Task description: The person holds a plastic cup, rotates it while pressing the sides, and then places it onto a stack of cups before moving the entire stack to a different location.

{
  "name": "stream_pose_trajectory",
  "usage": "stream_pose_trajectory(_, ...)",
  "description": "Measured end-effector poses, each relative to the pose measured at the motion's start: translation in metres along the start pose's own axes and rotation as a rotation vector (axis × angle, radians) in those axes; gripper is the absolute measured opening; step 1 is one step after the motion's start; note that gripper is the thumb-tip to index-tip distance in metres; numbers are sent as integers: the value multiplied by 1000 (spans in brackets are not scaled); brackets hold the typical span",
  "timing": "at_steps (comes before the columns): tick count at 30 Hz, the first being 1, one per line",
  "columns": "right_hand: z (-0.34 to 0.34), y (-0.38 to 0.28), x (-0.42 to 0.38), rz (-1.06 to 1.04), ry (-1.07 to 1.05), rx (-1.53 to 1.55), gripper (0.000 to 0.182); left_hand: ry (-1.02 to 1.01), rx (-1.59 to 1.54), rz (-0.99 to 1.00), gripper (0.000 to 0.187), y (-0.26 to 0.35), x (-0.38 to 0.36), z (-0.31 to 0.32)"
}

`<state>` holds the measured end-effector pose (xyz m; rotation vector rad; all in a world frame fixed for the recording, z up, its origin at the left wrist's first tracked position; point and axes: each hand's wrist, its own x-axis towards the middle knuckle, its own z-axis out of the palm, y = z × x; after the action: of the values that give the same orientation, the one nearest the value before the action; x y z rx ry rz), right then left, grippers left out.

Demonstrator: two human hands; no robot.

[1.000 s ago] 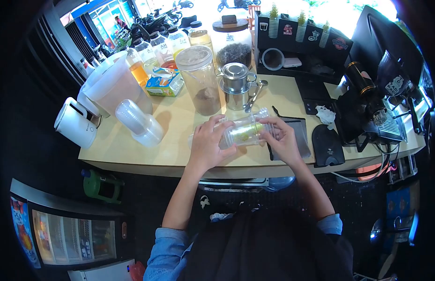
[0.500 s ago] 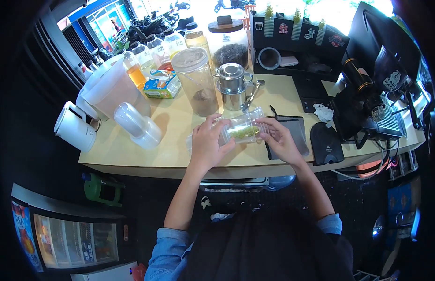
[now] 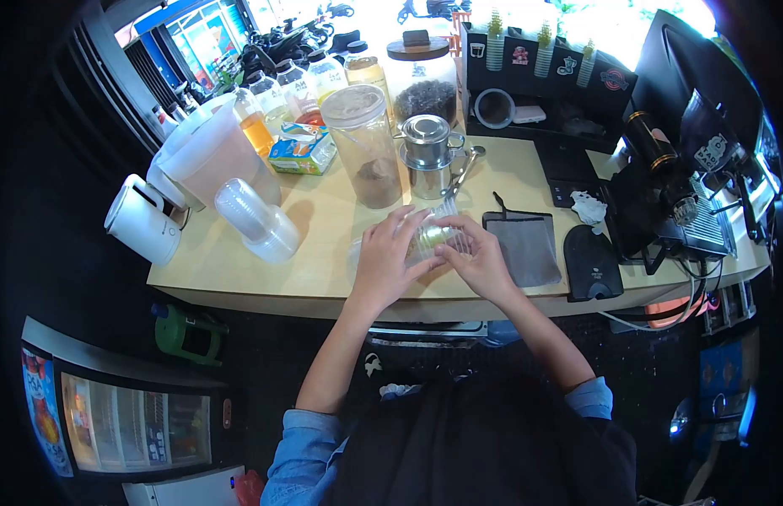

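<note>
Both hands are around clear plastic cups (image 3: 432, 239) lying on their side near the front of the wooden counter, with something green showing through the plastic. My left hand (image 3: 390, 257) wraps over the left part, and my right hand (image 3: 480, 260) grips the right part with bent fingers. Just behind them stand a tall clear canister (image 3: 362, 152) with brown powder at its bottom and a metal drip filter (image 3: 428, 156). A long spoon (image 3: 469, 169) leans beside the filter. To the right of my right hand lies a dark mesh pouch (image 3: 524, 249).
At the left are a white kettle (image 3: 144, 221), a large translucent pitcher (image 3: 214, 156) and a domed plastic container (image 3: 258, 223). Bottles and a tissue box (image 3: 302, 149) stand behind. A black mat (image 3: 591, 263) and an espresso machine (image 3: 661, 202) occupy the right.
My right hand has moved left, closer to my left hand, and its fingers now cover more of the cups. The whole view has shifted slightly.
</note>
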<state>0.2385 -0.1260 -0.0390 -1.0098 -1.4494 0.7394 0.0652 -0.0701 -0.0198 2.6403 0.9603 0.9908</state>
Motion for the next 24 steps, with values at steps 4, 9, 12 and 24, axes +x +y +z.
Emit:
stream_pose_trajectory(4,3,4,4,38,11,32,26,-71,-2,-9,79,-5,-2,-11)
stream_pose_trajectory(9,9,-1,5,-2,62,-34,21,-42,-26,18,81,-13,-5,-7)
stream_pose_trajectory(12,11,-8,5,17,59,-85,25,-15,-22,43,79,-13,-5,-3)
stream_pose_trajectory(24,-34,-3,3,60,85,-39,22,-22,55,35,63,-20,-4,-16)
